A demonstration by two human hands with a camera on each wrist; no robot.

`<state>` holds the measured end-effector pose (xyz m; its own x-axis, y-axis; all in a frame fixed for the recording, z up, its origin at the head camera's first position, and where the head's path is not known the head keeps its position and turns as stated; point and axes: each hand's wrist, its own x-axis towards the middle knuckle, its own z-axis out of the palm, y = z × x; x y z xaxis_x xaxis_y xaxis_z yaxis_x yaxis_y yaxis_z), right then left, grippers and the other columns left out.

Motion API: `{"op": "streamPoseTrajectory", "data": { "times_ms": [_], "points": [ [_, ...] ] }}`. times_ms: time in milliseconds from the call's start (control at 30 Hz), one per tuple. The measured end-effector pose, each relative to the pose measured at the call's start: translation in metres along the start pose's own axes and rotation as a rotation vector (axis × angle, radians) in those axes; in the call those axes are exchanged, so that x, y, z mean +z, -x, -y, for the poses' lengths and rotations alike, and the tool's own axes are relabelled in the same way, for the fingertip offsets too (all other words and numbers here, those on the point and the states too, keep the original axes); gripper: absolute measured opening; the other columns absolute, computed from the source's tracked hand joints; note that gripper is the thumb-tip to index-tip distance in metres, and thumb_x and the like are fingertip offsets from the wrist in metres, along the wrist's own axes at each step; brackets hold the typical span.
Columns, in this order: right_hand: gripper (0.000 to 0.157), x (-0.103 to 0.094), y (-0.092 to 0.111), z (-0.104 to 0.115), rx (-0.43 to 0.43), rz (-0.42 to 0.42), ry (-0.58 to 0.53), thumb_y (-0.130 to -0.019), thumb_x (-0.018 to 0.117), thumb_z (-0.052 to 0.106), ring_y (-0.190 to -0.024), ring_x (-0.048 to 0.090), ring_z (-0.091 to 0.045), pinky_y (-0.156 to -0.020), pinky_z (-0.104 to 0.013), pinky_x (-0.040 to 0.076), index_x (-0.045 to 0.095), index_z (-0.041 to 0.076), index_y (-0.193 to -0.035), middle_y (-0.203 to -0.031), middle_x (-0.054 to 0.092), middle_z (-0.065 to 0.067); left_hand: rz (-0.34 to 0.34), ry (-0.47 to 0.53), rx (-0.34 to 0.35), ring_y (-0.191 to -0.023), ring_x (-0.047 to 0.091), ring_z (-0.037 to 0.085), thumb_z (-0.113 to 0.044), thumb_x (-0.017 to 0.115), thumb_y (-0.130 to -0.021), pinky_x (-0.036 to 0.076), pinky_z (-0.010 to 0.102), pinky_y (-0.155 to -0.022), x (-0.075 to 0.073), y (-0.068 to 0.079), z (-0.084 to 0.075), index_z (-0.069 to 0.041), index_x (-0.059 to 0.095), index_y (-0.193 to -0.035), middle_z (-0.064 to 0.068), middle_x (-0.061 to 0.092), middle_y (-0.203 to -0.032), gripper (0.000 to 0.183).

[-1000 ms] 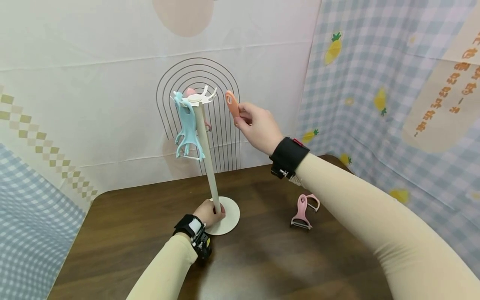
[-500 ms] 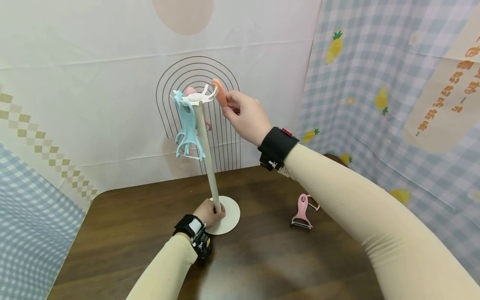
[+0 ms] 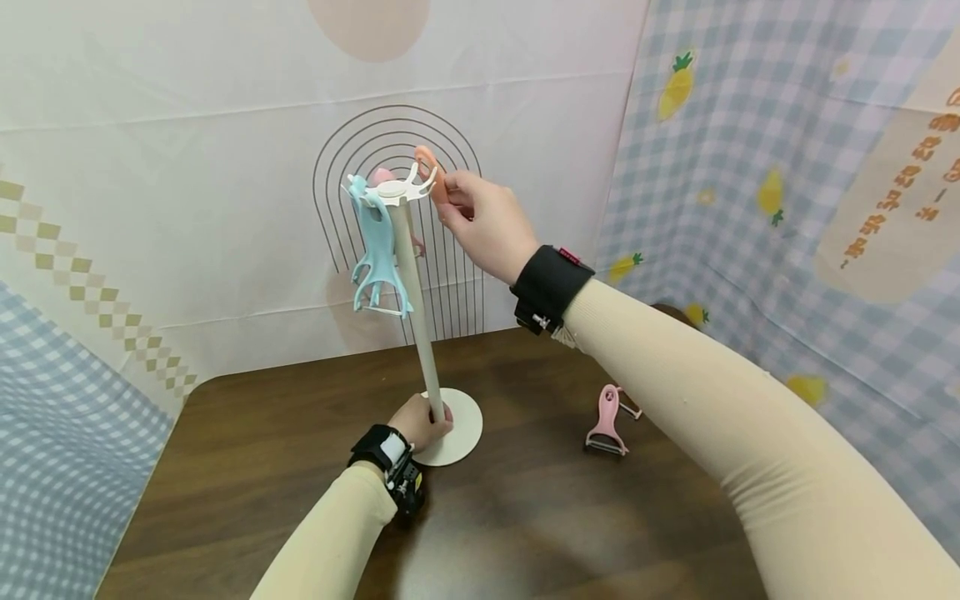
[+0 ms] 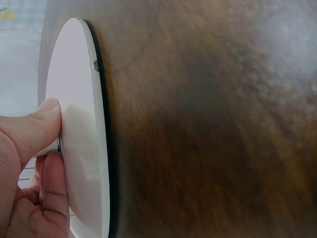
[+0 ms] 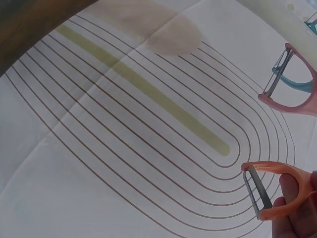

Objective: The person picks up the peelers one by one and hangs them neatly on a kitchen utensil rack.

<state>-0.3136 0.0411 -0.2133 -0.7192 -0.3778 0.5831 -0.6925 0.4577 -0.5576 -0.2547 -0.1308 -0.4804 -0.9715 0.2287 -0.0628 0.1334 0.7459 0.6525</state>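
In the head view, my right hand [image 3: 491, 223] pinches an orange peeler [image 3: 440, 190] beside the white rack's top [image 3: 392, 190]. The peeler's holed handle end meets a hook tip; whether the hook passes through it I cannot tell. Its blade [image 5: 257, 191] shows in the right wrist view. Low on the rack's pole [image 3: 417, 292], just above the round white base [image 3: 467, 427], my left hand [image 3: 417, 422] grips; the left wrist view shows thumb and fingers around it. Light-blue peelers [image 3: 379, 250] hang on the left hooks. A pink peeler [image 3: 382, 175] hangs behind, mostly hidden.
On the brown table [image 3: 300, 467], to the right, lies a pink peeler [image 3: 607, 417], with another pink piece partly hidden behind my right sleeve [image 3: 660, 350]. A white cloth [image 3: 225, 208] backs the table; a checked curtain [image 3: 735, 208] stands at the right.
My right hand has carried the orange peeler left and up, from apart from the rack to its right hook. My left hand has stayed on the pole.
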Motion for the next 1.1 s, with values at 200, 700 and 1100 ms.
{"op": "streamPoseTrajectory", "data": {
  "times_ms": [200,700,1100],
  "points": [
    [0.024,0.001,-0.001,0.002,-0.01,-0.001,0.021,-0.098,0.057,0.016,-0.102,0.063,-0.007,-0.086,-0.017,0.045,0.06,0.011,-0.122,-0.116,0.068,-0.002,0.002,-0.011,0.006,-0.068,0.055,0.014,-0.008,0.072,-0.086,0.047,0.034,-0.069,0.0,0.001,-0.001,-0.011,0.067,-0.079,-0.002,0.06,-0.07,0.009],
    [0.02,0.009,0.005,0.003,-0.064,0.031,0.118,-0.099,0.057,0.017,-0.104,0.065,-0.013,-0.086,-0.025,0.049,0.06,0.009,-0.117,-0.118,0.067,-0.007,0.017,-0.007,-0.001,-0.068,0.056,0.016,-0.011,0.073,-0.086,0.047,0.035,-0.069,0.001,0.0,0.002,-0.011,0.066,-0.08,-0.002,0.061,-0.071,0.009],
    [0.023,0.022,0.012,0.003,-0.046,0.012,0.087,-0.098,0.058,0.018,-0.095,0.067,-0.013,-0.08,-0.024,0.051,0.057,0.008,-0.118,-0.117,0.068,-0.008,0.014,-0.001,0.012,-0.069,0.055,0.016,-0.01,0.071,-0.086,0.046,0.035,-0.069,-0.003,0.003,-0.001,-0.011,0.066,-0.079,-0.002,0.061,-0.071,0.009]
  ]
}}
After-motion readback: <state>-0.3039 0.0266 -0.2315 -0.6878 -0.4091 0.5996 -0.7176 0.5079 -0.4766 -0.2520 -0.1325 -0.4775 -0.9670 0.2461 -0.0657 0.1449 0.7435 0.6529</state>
